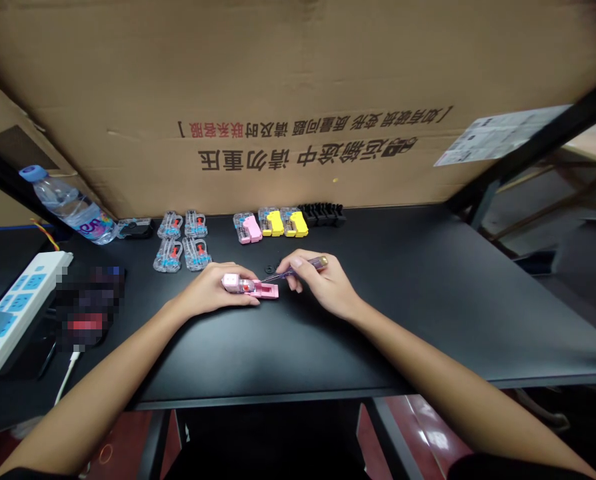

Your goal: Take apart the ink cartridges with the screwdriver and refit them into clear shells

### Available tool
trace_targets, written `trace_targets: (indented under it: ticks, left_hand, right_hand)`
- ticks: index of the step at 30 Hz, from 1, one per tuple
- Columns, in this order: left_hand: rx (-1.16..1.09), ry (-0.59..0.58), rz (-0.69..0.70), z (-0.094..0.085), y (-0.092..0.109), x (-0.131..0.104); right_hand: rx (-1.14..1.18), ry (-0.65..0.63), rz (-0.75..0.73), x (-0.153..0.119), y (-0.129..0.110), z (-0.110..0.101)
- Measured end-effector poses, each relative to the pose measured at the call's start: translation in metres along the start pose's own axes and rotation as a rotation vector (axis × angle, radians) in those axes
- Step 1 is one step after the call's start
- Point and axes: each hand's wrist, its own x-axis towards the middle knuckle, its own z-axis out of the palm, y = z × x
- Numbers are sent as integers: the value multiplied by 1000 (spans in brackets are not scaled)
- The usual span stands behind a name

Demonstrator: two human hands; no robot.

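My left hand (217, 288) is closed around a small pink and clear plastic device (263, 291), holding it low over the black table. A bit of red shows inside its clear part. In my right hand (318, 280) is a screwdriver (308, 265) with a translucent purple handle and a gold-coloured end. Its thin shaft points left, with the tip at the pink device; whether it touches a screw is too small to tell. Just beyond my hands lies a small black round piece (269, 269), partly beside my right fingers.
Several clear devices with blue and red parts (169, 255) lie at the back left. Nearby are one pink device (251, 229), two yellow ones (274, 223) and black parts (323, 215). A water bottle (73, 205), power strip (23, 307) and phone (91, 307) are left; cardboard (298, 80) stands behind.
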Motion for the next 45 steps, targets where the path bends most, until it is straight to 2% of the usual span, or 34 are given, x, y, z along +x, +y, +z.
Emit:
trace_targets:
  ticks: [18, 29, 34, 45]
  left_hand:
    - [29, 4, 26, 0, -1, 0]
    - [13, -3, -1, -1, -2, 0]
    - [-20, 8, -33, 0, -2, -1]
    - [-3, -14, 31, -2, 3, 1]
  right_hand:
    - [-21, -58, 19, 1, -5, 1]
    - [-62, 68, -90, 0, 4, 6]
    - [-63, 89, -85, 0, 4, 5]
    - [-94, 191, -80, 2, 2, 1]
